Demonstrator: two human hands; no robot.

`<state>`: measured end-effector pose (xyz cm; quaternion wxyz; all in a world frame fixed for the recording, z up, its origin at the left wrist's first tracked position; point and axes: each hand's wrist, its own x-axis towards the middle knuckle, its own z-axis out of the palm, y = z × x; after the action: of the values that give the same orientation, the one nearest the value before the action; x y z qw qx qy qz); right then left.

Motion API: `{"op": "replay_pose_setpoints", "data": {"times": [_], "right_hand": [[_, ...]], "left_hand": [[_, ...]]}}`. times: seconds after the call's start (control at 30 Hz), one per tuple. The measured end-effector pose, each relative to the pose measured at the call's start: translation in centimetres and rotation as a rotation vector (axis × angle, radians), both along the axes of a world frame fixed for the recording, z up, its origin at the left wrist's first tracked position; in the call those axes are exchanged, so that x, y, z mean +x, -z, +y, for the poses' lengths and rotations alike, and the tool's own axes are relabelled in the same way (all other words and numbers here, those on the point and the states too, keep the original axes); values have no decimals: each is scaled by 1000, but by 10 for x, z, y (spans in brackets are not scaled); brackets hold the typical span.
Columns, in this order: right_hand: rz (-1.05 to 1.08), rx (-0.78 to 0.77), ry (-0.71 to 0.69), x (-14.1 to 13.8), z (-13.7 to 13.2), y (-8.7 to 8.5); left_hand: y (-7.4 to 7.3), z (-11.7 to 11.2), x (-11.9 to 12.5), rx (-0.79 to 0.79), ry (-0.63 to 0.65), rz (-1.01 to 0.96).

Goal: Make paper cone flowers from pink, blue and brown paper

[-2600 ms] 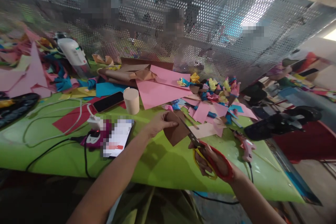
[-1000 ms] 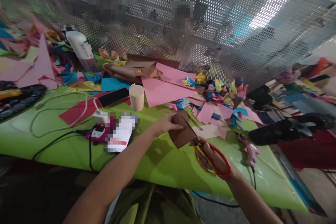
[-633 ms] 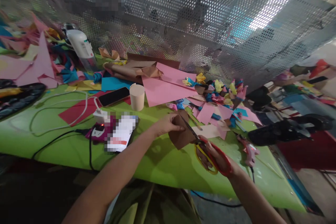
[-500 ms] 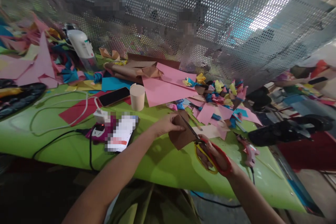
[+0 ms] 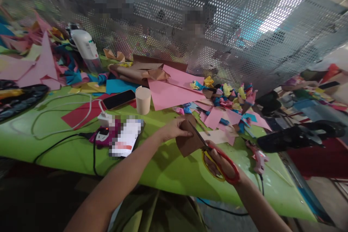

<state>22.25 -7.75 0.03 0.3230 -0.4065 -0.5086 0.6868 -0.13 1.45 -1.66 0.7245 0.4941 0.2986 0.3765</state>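
Observation:
My left hand (image 5: 175, 129) pinches a piece of brown paper (image 5: 188, 144) above the green table (image 5: 160, 168). In my right hand (image 5: 220, 163) is a pair of scissors (image 5: 230, 165) with one red and one yellow handle loop, my fingers through the loops. The blades lie along the right part of the brown paper, pointing up and to the left; whether they are parted is too fine to make out. Just beyond the hands rests a pale strip of paper (image 5: 214, 136), with pink paper pieces (image 5: 213, 116) behind it.
A beige cup (image 5: 143, 100), a dark phone (image 5: 119, 99) and a lit phone (image 5: 127, 137) beside a purple power strip (image 5: 104, 137) stand left. At right lies a pink glue gun (image 5: 259, 159) with its cord. A perforated metal screen (image 5: 168, 18) rises behind paper scraps and a white bottle (image 5: 85, 47).
Both hands, the brown paper and the scissors keep nearly the same place. The whole view has shifted very slightly.

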Motion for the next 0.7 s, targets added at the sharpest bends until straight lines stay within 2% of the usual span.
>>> {"op": "replay_pose_setpoints", "data": {"times": [0.13,0.47,0.7], "right_hand": [[-11,-31,-3,2,-1,1],[1,11,13,-4,1,0],[-55,-14,55,-1,1,7]], "left_hand": [[2,-1,3,-4,31,44],[1,-3,5,-45,54,-13],[3,-2,5,-20,19,22]]}}
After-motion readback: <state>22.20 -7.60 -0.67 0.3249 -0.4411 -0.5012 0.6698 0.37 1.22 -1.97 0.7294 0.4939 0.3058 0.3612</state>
